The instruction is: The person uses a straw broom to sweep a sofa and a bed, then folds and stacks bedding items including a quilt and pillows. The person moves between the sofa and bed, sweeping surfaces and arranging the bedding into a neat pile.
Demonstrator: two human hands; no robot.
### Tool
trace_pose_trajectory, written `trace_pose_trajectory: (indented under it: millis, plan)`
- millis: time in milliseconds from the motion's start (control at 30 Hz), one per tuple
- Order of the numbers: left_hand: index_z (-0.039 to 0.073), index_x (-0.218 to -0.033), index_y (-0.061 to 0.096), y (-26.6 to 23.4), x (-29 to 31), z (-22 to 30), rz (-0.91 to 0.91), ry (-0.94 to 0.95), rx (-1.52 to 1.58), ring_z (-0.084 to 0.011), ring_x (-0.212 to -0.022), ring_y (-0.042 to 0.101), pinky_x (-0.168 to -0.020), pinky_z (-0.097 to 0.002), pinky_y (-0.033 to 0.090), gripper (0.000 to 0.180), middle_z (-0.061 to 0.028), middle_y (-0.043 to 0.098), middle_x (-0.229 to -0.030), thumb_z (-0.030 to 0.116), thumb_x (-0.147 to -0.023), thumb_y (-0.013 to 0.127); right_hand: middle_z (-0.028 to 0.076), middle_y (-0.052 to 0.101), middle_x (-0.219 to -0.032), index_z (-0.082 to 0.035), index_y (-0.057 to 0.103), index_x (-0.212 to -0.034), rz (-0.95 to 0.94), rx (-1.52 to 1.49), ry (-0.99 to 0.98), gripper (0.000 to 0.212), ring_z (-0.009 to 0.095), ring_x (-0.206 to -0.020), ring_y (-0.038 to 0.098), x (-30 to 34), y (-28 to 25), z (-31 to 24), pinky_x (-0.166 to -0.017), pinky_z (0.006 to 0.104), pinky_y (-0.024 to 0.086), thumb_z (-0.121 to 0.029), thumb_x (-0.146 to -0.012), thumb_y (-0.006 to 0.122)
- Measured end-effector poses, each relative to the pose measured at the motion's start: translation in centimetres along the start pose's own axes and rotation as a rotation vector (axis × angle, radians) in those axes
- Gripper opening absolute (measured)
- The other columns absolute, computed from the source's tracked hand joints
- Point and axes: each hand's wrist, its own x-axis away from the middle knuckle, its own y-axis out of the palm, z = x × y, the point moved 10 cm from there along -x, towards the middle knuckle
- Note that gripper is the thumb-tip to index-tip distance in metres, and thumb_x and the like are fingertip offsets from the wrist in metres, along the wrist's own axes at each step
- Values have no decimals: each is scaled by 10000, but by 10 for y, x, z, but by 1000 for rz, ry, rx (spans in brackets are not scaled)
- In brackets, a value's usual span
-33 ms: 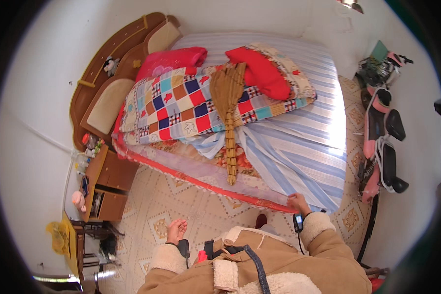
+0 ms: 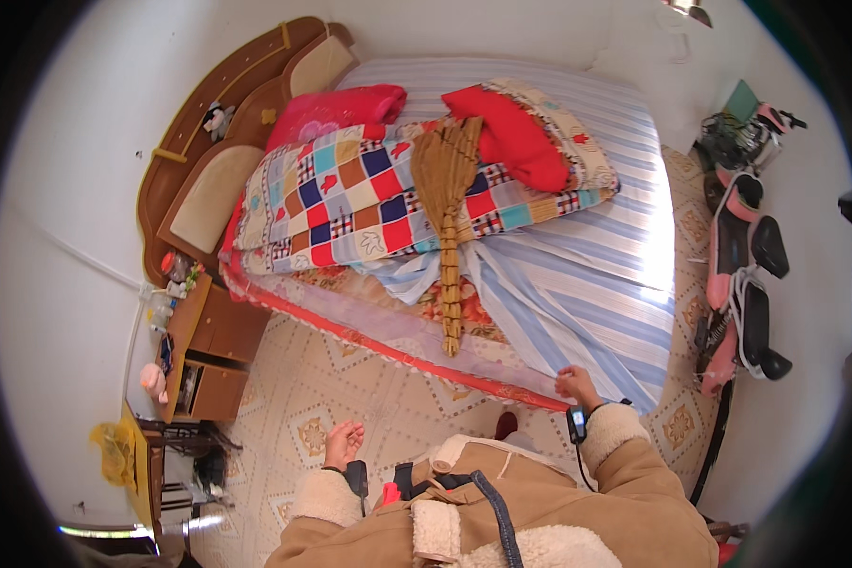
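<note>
My left hand [image 2: 344,443] hangs over the tiled floor in front of the bed, fingers loosely curled and apart, with nothing in it. Beside the near right corner of the bed is my right hand [image 2: 577,386]; its fingers are slightly bent and I see nothing between them. Whether it touches the striped sheet [image 2: 577,270] or only hovers over it, I cannot tell. A straw broom [image 2: 450,275] lies across the bed, its bristles on the folded patchwork quilt [image 2: 350,204] and its handle pointing toward me. The sheet is bunched near the handle, baring a flowered layer beneath.
A red pillow [image 2: 336,118] lies by the wooden headboard [image 2: 194,151], and another red pillow [image 2: 516,142] rests on the quilt. At the left stands a small cabinet [image 2: 227,331]. A pink scooter [image 2: 729,246] stands along the right wall.
The room sits slightly further right in the view. Both hands, the broom and the bedding keep their places.
</note>
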Motion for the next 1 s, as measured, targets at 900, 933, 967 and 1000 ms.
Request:
trace_pose_trajectory:
  millis: [900,933,967,1000]
  plan:
    - [23,-1060,496,-8,-245,216,71,-166,-309,-173,-772,603,-676,-275,486,226,-121,616,-917,81,-842,520,133,598,-958,-37,541,-1037,77,41,-230,481,259,-880,582,-241,260,-137,-738,354,463,-198,-623,725]
    - [23,-1063,499,-2,-248,214,71,-177,-334,-170,-778,602,-682,-272,485,230,-120,616,-919,86,-843,523,137,596,-960,-30,529,-1047,96,47,-204,501,260,-876,583,-239,259,-141,-739,353,462,-191,-618,731]
    - [24,-1063,503,5,-251,212,50,-183,-345,-169,-783,602,-686,-270,483,229,-118,616,-922,93,-845,525,140,595,-963,-23,518,-1057,95,54,-199,521,262,-872,584,-239,259,-147,-741,352,462,-184,-613,737]
    - [25,-1063,506,12,-254,211,38,-189,-359,-168,-788,602,-689,-268,482,229,-117,616,-925,100,-848,528,148,593,-961,-17,497,-1074,160,89,-160,550,270,-870,584,-240,253,-149,-738,356,463,-185,-609,739]
